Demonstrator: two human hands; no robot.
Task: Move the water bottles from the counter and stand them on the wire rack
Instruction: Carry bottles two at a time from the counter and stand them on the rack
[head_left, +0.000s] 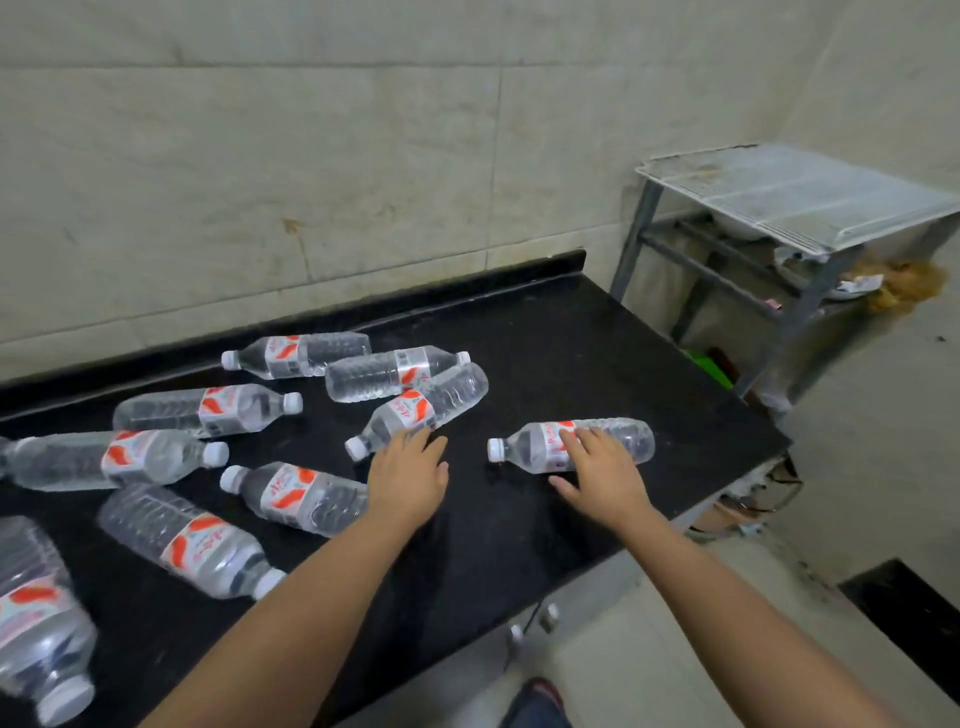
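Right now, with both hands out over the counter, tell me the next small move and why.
Probably curl the right hand around the lone bottle it already touches. That bottle lies on its side nearest the wire rack, whose top holds no bottles, and the fingers are only resting on it. The left hand merely touches another lying bottle.

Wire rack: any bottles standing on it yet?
No, the wire rack top shows no bottles; all the bottles in view lie on the counter, the hands reaching for two.

wall (260, 156): beige tile | floor (883, 415): pale tile | light: dim, even
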